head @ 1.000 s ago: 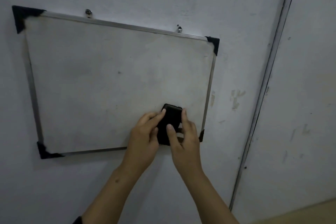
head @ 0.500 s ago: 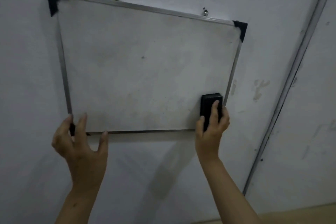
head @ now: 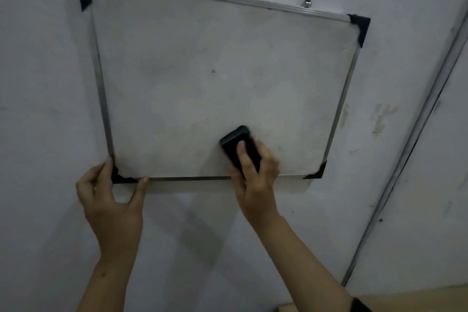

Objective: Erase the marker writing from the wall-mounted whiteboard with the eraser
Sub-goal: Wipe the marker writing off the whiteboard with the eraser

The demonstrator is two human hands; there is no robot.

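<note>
Dim room, plain whitish wall with some scuffs and a thin conduit or door edge running diagonally down the right side of the frame. The whiteboard hangs a bit crooked across the upper middle, on two little hooks up top, with a metal frame and black plastic corners. Its surface looks mostly wiped, just greyish smudges, though it's too dark to be sure nothing faint is left. The black eraser sits tilted against the board in the lower middle, just above the bottom rail, with the right hand curled round it. The left hand is spread, fingertips braced on the lower left corner of the frame.
</note>
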